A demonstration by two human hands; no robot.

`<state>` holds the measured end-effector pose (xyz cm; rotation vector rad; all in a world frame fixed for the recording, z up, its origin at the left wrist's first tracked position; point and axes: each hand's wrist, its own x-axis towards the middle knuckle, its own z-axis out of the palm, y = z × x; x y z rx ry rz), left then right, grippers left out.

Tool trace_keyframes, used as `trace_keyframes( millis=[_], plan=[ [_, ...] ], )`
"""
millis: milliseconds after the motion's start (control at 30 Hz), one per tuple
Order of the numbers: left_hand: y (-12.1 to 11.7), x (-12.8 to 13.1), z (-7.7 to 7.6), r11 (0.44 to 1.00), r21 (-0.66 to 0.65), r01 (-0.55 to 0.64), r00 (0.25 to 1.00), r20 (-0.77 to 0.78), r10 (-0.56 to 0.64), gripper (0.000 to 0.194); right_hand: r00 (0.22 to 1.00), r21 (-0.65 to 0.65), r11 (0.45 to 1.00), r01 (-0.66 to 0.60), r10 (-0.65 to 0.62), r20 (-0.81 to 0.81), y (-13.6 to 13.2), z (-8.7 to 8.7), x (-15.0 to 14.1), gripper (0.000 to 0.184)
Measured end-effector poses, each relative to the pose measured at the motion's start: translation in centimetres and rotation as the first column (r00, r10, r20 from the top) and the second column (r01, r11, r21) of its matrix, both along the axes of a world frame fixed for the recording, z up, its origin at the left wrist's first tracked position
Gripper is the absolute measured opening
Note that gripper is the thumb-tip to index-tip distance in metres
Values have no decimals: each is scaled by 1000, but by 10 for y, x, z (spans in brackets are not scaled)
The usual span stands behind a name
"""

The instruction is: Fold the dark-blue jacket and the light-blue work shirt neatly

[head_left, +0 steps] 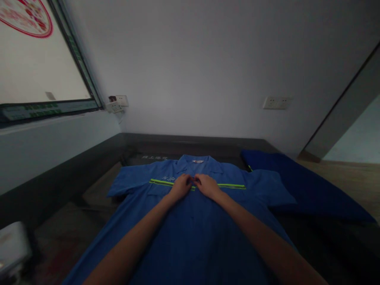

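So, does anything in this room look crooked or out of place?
One thing: by the window, a socket sits tilted just below another socket, with a wire hanging beneath, so it looks loosely placed. The blue shirt under the hands lies spread out, with nothing clearly wrong.

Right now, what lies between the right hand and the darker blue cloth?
The head view shows the shirt, with its lime stripe and one sleeve, between the right hand and the cloth.

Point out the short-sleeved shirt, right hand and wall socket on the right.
Short-sleeved shirt [191, 229]: head view, front below the stripe.
Right hand [207, 185]: head view, back of the hand.
Wall socket [277, 103]: head view, middle of the faceplate.
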<state>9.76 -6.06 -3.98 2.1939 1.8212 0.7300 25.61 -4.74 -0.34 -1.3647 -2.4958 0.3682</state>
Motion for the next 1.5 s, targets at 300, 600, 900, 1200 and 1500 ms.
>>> trace_keyframes(
  millis=[300,600,900,1200,1500],
  plan=[
    [-15,10,-1,995,94,-39,999,10,38,20,940,21,941,338,-337,-58,-26,-13,-19,36],
    [-21,24,1,983,83,-162,986,46,158,23,896,30,900,434,-428,-117,-37,-17,-14,25],
    [-23,22,-1,985,93,-149,988,53,144,16,903,23,924,383,-368,-223,-26,-25,-4,23],
    [-26,25,0,978,67,-198,980,-20,200,19,868,-48,946,321,-314,-385,-9,-33,3,23],
    [-23,30,8,974,-4,-227,973,-51,226,16,826,-63,951,302,-294,-481,-2,-40,2,21]
  ],
)
